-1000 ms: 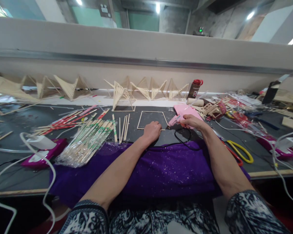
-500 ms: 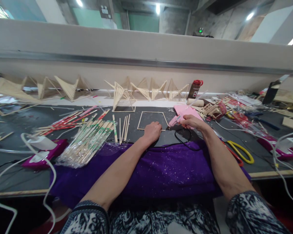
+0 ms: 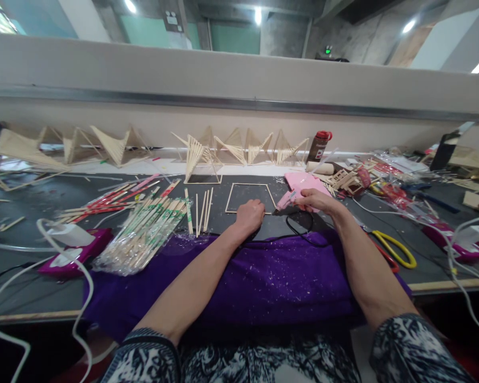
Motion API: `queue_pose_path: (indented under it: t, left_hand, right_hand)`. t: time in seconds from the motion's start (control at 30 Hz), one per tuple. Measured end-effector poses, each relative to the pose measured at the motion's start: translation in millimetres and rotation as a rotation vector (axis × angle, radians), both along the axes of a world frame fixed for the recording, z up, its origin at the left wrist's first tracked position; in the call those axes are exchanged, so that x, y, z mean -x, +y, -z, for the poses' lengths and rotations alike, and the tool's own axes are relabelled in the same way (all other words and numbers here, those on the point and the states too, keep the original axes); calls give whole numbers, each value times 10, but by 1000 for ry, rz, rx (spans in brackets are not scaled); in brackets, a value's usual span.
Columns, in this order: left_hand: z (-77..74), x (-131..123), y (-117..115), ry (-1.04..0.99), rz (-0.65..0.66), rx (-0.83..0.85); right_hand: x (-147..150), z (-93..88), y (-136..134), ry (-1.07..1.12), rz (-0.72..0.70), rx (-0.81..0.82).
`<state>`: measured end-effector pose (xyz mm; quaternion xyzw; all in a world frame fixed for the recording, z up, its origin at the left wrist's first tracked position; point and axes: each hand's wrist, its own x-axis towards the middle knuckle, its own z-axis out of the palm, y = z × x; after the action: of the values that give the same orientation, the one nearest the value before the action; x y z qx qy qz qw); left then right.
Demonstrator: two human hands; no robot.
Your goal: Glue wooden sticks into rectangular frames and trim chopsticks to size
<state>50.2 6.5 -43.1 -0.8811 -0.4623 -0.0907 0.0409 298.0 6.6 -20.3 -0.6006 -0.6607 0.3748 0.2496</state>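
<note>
**A:** Wide grey worktop [image 3: 43,202], purple cloth [image 3: 263,276] along its near edge, and just beyond it lies the square stick frame [image 3: 249,184].

**B:** There's the pink glue gun [image 3: 299,183], gripped in the right hand [image 3: 317,201], nozzle down at the frame's near right corner.

**A:** And the left hand [image 3: 248,215] is curled up, knuckles pinning the near stick.

**B:** Smart play here, I'd say: press flat, small bead, fingers clear of the hot tip.

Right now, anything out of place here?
Purple cloth at the front edge is speckled with pale flecks. Left of it, wrapped chopsticks lie in a loose heap. The stick frame by the left hand and the right hand's glue gun look fine.
</note>
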Motion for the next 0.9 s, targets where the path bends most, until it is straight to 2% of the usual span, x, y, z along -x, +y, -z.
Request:
queue_pose_path:
  t: [0.17,0.3,0.4,0.47,0.6,0.73,0.9]
  left_hand:
    - [21,1,16,-3,11,-19]
    - [50,6,34,-12,24,-35]
    - [57,5,36,-12,21,-35]
    - [53,4,34,-9,19,-33]
    - [39,1,27,-2,15,-33]
    - [34,1,25,1,26,-56]
    - [41,0,26,8,18,-63]
  right_hand:
    - [-17,-70,-55,46,-16,27]
    - [-66,-116,-81,208,21,-27]
    - [-151,-107,-53,309,118,-92]
    - [-225,-62,-11,315,261,-142]
    - [-370,96,78,151,542,-223]
    - [-460,192,110,-45,635,-227]
    - [-361,50,50,-708,671,-161]
